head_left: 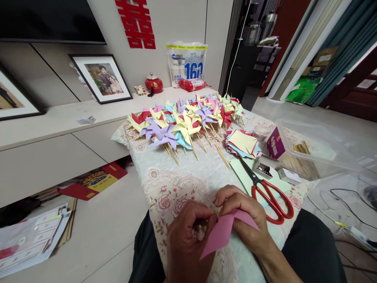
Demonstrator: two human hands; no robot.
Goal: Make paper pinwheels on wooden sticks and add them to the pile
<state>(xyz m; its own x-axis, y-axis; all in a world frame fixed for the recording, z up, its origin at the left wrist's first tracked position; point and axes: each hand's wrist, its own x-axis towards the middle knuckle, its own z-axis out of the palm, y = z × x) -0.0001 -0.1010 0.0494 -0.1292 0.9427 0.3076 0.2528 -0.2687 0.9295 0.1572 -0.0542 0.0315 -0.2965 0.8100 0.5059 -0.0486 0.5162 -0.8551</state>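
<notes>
A pink pinwheel paper [220, 234], bent into folds, is held up over the near part of the table. My left hand [190, 236] pinches its left edge between thumb and forefinger. My right hand [247, 218] is closed around the paper's other side, with the thumb beneath and the fingers over the top. Whatever lies between the fingertips is hidden. Just right of my right hand lie red-handled scissors [269, 196], partly on pale green paper [240, 173]. Beyond them is a stack of cut paper squares [243, 142].
Finished pinwheels [185, 125] on sticks cover the far table. Loose sticks [222, 156] lie near the stack. A small box of metal fasteners [263, 170] and a clear plastic bin [318, 145] with sticks stand right. Behind is a cabinet [112, 112] with framed photos.
</notes>
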